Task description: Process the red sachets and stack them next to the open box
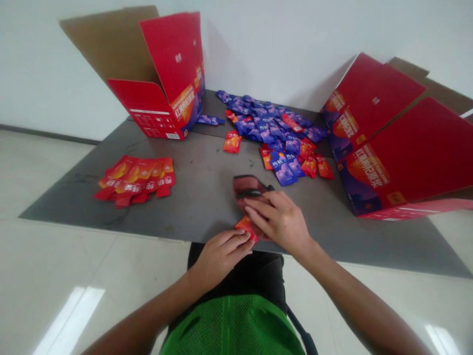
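At the table's front edge, my left hand (223,254) has its fingers together on a red-orange sachet (246,226), pressing it down. My right hand (280,217) is closed around a dark reddish-brown tool with black edges (247,185). Motion blurs this tool, and I cannot make out its exact kind. It is right above and against the sachet, which it and my fingers partly cover. To the left lies a fanned row of red-orange sachets (136,178). Beyond my hands is a heap of purple sachets (264,121) with some red ones mixed in.
An open red carton (173,64) stands at the back left of the grey table (199,197). Another open red carton (402,153) leans on its side at the right. A single red sachet (232,142) lies before the heap. A white wall (277,44) rises behind.
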### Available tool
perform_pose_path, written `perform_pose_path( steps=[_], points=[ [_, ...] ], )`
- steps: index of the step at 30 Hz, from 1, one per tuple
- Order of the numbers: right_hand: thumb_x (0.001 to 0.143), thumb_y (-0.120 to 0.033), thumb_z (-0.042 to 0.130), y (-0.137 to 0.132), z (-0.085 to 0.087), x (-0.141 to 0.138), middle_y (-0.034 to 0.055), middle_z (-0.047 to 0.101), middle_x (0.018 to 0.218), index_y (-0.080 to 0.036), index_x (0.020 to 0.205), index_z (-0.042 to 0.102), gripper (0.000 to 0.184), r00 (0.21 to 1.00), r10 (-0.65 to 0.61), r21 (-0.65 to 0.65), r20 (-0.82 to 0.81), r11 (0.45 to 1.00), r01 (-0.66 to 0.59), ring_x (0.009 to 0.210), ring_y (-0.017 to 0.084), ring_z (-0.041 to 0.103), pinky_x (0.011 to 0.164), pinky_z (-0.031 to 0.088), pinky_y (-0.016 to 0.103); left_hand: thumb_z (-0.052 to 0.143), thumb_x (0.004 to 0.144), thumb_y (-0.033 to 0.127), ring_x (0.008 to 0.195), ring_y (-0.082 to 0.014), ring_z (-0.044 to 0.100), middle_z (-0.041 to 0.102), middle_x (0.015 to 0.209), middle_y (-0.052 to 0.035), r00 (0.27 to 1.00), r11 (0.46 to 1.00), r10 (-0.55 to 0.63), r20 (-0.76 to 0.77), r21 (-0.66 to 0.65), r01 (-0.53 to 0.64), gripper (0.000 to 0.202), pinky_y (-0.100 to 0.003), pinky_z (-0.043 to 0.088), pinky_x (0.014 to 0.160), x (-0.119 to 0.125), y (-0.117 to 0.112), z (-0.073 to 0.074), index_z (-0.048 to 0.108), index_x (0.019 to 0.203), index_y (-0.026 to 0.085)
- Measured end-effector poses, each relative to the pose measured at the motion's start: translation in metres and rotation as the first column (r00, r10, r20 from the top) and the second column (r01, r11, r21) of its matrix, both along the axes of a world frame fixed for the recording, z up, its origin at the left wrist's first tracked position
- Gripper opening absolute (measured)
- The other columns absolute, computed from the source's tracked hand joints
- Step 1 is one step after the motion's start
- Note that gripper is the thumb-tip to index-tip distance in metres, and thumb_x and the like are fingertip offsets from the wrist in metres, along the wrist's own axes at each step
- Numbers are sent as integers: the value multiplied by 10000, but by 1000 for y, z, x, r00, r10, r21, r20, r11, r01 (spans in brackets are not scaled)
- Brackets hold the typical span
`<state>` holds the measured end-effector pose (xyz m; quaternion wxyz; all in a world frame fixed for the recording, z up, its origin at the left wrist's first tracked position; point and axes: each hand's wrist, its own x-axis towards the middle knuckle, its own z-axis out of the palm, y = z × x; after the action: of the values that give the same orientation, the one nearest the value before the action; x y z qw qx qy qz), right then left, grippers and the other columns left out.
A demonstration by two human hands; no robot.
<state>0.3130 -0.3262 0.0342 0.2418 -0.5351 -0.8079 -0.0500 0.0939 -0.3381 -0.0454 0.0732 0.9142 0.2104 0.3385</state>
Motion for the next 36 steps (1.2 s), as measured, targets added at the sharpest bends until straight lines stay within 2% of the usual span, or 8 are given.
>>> perform_pose_path(
  steps=[3, 6, 12, 19, 26, 30, 33, 36],
  points=[
    [1038, -382, 559, -11, -16, -17, 37, 702, 1039, -323, 1252, 737, 284, 992, 121, -98, -37, 987, -124, 945, 181, 615, 826, 521, 309, 585, 1036, 226, 1048, -215, 674, 753, 1099, -55, 1000, 999, -2, -25, -47, 0, 187, -391, 605, 945, -1, -1, 0, 731, 1142, 180],
    [1036, -388, 561, 6, -26, 9, 56, 706, 1058, -288, 1239, 748, 293, 999, 17, -100, -31, 995, -20, 979, 192, 621, 862, 529, 321, 591, 1036, 238, 1139, -218, 658, 744, 1192, -60, 1000, 1000, -13, -7, -16, 12, 248, -384, 595, 993, -1, 1, 1, 694, 1251, 168],
    [1016, -379, 598, 30, -5, 49, 72, 706, 1009, -275, 1165, 784, 260, 980, -192, 53, 55, 980, 189, 948, 211, 620, 833, 517, 336, 617, 1023, 256, 1114, -200, 682, 763, 1154, -38, 1000, 1000, 1, 28, 6, -1, 215, -358, 605, 983, 1, 3, 2, 718, 1196, 179],
    [1026, -370, 581, -13, -24, -2, 41, 705, 1043, -319, 1244, 743, 276, 994, 92, -67, -62, 993, -96, 975, 185, 626, 844, 535, 307, 605, 1023, 214, 1080, -215, 689, 763, 1132, -50, 1000, 999, -1, 2, -33, 1, 194, -387, 618, 955, 1, 1, 4, 734, 1165, 180],
    [1022, -395, 582, 31, -11, 64, 79, 711, 1033, -271, 1162, 783, 275, 978, -200, 5, 56, 980, 200, 981, 213, 632, 851, 523, 332, 657, 1002, 250, 1105, -203, 695, 769, 1148, -45, 999, 1000, 5, 41, -9, -4, 217, -369, 616, 969, 0, 2, 2, 726, 1199, 194],
    [1024, -383, 583, 4, 0, 24, 70, 699, 1079, -284, 1234, 751, 287, 996, -88, 46, -30, 995, 89, 983, 201, 626, 866, 514, 328, 617, 1023, 238, 1089, -210, 693, 766, 1141, -52, 999, 1000, 3, 36, -6, -2, 206, -371, 615, 957, 1, 1, 1, 727, 1186, 178],
    [1031, -387, 573, -16, -13, -13, 38, 700, 1016, -323, 1237, 744, 275, 995, 96, -33, -41, 995, -97, 932, 180, 623, 805, 521, 304, 583, 1036, 222, 997, -207, 703, 769, 1030, -44, 1000, 999, 18, 4, -33, -18, 177, -372, 622, 916, 1, 0, 3, 756, 1058, 190],
    [1036, -398, 561, -10, -27, -10, 41, 699, 1022, -317, 1225, 750, 279, 996, 55, -93, -69, 994, -62, 946, 180, 619, 829, 528, 308, 596, 1032, 226, 1052, -209, 700, 770, 1086, -48, 1000, 1000, 11, 14, -28, -11, 193, -373, 616, 949, 1, 0, 3, 739, 1157, 192]
  ],
)
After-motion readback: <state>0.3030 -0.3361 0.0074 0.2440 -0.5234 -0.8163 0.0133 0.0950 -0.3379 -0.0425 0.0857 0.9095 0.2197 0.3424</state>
